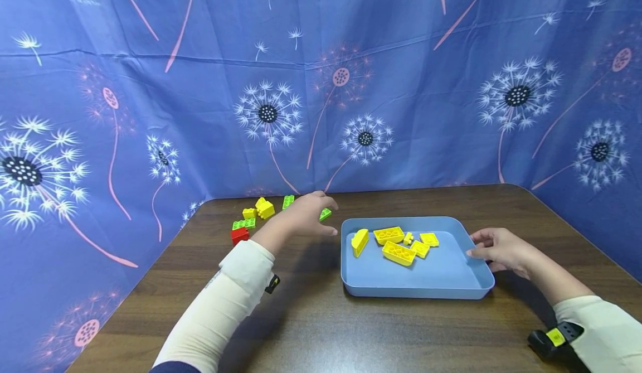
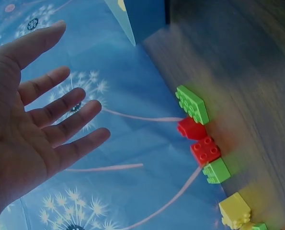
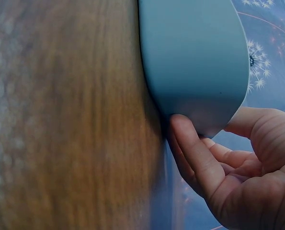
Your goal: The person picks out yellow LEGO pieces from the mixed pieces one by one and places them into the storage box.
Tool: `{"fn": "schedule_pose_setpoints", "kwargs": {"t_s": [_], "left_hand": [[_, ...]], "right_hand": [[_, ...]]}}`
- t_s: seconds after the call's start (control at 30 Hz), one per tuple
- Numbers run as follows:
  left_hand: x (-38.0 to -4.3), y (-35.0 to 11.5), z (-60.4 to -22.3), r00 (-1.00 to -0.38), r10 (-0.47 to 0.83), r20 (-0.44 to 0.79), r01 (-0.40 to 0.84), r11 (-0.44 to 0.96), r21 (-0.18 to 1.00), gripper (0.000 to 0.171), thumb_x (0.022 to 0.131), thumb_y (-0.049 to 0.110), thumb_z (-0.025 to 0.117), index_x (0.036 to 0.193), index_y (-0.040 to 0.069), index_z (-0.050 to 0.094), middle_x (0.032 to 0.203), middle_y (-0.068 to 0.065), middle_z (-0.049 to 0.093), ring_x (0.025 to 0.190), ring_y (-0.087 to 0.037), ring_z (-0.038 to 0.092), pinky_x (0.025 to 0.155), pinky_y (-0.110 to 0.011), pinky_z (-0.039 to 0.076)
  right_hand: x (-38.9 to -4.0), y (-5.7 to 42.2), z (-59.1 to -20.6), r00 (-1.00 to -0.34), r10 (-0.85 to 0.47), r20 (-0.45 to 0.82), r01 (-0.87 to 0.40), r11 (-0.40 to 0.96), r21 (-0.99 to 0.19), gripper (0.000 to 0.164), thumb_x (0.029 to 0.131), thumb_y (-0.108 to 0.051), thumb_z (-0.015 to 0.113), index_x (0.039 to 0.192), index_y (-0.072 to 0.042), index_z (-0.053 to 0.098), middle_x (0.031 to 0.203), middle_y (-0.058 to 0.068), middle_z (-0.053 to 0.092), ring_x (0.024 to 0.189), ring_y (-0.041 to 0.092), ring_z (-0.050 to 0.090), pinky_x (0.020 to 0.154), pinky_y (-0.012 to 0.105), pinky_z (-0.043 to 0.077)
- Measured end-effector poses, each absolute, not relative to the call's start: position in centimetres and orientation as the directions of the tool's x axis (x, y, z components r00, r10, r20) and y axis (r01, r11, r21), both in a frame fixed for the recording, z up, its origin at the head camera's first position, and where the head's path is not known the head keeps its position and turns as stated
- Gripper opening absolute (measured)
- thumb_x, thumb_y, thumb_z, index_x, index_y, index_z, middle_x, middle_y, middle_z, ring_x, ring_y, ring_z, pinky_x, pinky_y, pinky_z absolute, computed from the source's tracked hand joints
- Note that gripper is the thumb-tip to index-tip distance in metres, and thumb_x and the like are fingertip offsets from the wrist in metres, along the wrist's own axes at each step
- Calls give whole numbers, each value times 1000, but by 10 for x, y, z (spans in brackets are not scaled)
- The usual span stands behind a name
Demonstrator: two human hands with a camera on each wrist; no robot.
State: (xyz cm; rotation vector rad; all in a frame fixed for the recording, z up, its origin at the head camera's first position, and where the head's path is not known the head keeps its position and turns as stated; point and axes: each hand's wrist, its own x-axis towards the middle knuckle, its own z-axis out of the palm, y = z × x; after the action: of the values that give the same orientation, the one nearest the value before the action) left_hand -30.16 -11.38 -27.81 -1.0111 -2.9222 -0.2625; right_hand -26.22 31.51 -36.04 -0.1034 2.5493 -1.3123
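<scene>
My right hand (image 1: pixel 504 250) grips the right end of a blue plastic tray (image 1: pixel 446 277), thumb over the rim and fingers along the outer wall. Inside the tray lie several yellow toy building bricks, among them a long brick (image 1: pixel 398 253), a curved brick (image 1: pixel 359 242) and a flat square piece (image 1: pixel 429 240). Left of the tray, my left hand (image 1: pixel 306 215) hovers over the table with spread fingers and nothing in it. In the left wrist view, red bricks (image 2: pixel 206 151) and a green brick (image 2: pixel 192 104) lie beyond its fingertips.
At the far left of the wooden table (image 1: pixel 321 334) are a red brick (image 1: pixel 240 235), a green brick (image 1: pixel 244 223) and a yellow brick (image 1: pixel 264 208). My left forearm and hand cover part of that area. A blue dandelion-print cloth (image 1: pixel 311 44) hangs behind the table.
</scene>
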Motion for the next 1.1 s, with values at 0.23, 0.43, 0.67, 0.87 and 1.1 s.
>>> {"fn": "schedule_pose_setpoints", "kwargs": {"t_s": [0.23, 0.43, 0.67, 0.87, 1.1], "left_hand": [[-301, -126, -276, -804, 584, 108, 594, 787, 166, 52, 79, 33, 81, 124, 14, 64, 116, -3, 60, 103, -18, 56, 90, -32, 49], [-302, -139, -278, -827, 549, 121, 562, 811, 164, 53, 77, 32, 83, 122, 12, 64, 112, -4, 60, 95, -17, 56, 86, -33, 50], [-306, -162, -285, -823, 549, 142, 566, 814, 133, 53, 75, 29, 84, 119, 6, 64, 109, -8, 60, 93, -22, 57, 87, -38, 49], [-307, -180, -287, -847, 508, 159, 528, 838, 137, 52, 75, 29, 83, 117, 4, 65, 111, -11, 60, 101, -28, 59, 90, -41, 48], [-315, -199, -289, -869, 468, 163, 488, 864, 122, 54, 74, 31, 82, 118, 4, 66, 117, -15, 60, 108, -32, 58, 94, -44, 47]], "right_hand": [[-261, 315, -361, -959, -193, -206, 56, 583, -811, 60, 92, -13, 66, 130, 22, 35, 109, 27, 55, 93, 27, 63, 75, 46, 57], [-262, 314, -360, -960, -188, -207, 59, 588, -807, 61, 91, -13, 67, 130, 22, 35, 108, 27, 55, 92, 27, 63, 74, 45, 57], [-263, 315, -360, -957, -192, -216, 64, 587, -807, 63, 91, -14, 67, 131, 22, 35, 111, 29, 54, 94, 28, 63, 75, 46, 56], [-263, 316, -360, -956, -199, -214, 64, 571, -819, 62, 91, -13, 67, 130, 22, 35, 111, 29, 54, 94, 27, 63, 76, 46, 56], [-262, 315, -359, -958, -201, -203, 53, 573, -818, 60, 90, -12, 67, 129, 22, 36, 110, 28, 54, 93, 28, 63, 75, 47, 56]]}}
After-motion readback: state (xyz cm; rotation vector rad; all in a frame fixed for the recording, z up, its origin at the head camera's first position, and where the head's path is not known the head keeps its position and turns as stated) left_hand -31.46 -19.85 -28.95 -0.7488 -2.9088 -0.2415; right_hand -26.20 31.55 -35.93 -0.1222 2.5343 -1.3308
